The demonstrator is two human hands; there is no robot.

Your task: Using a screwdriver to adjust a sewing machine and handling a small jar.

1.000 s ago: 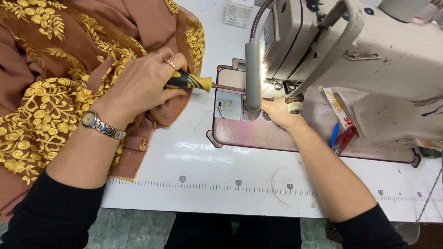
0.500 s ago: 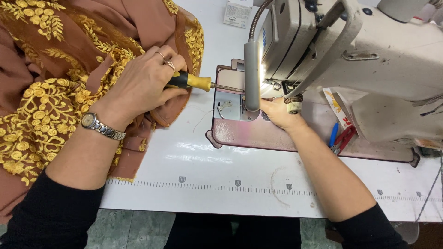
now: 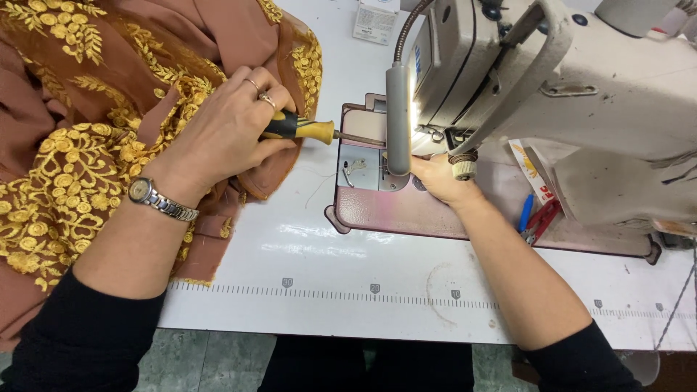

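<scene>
My left hand (image 3: pixel 225 134) grips a screwdriver (image 3: pixel 308 131) with a yellow and black handle. Its shaft points right toward the needle area of the white sewing machine (image 3: pixel 552 94). My left wrist, with a metal watch, rests on brown fabric with gold embroidery (image 3: pixel 80 145). My right hand (image 3: pixel 439 178) reaches under the machine head beside the grey lamp tube (image 3: pixel 397 123), its fingers near the presser foot and partly hidden. Whether it holds anything I cannot tell.
The machine's pinkish bed plate (image 3: pixel 392 214) sits in a white table (image 3: pixel 348 268) with a printed ruler along the front edge. Red-handled snips (image 3: pixel 539 220) and a blue tool lie under the machine arm. A small white box (image 3: pixel 375 20) stands at the back.
My left hand has shifted the screwdriver slightly right, closer to the needle area. My right hand stays under the machine head.
</scene>
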